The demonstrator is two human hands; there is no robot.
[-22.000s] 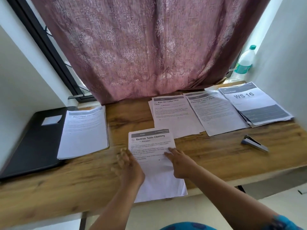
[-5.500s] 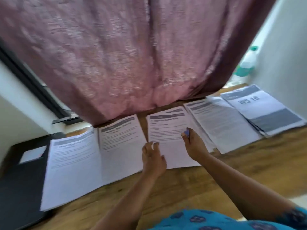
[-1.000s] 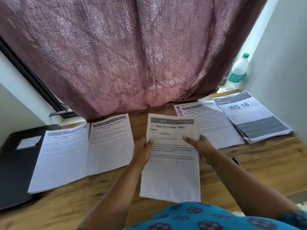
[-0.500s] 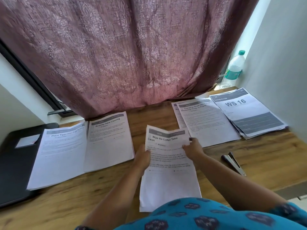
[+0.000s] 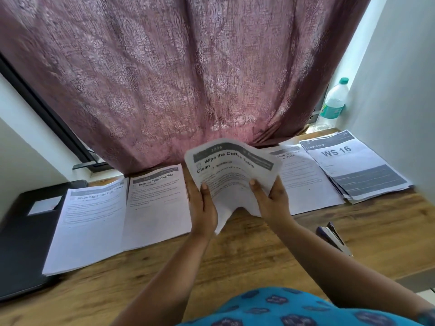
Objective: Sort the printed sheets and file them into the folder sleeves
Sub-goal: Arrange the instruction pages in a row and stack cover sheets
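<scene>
White "Wipe the Coffee Table Clean" sheets [image 5: 231, 175] bowed above the wooden desk [image 5: 247, 255].
Left hand [image 5: 203, 208] and right hand [image 5: 273, 201] grip their lower edges, thumbs on top; body text too blurred to read, black folder [image 5: 21, 243] partly cut off.

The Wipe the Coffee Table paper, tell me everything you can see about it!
The Wipe the Coffee Table paper is white with a grey header band, number 1206 and black print. It looks like several thin sheets together. The left hand and right hand grip its sides, lifting it off the wooden desk, bent and sagging.
</scene>
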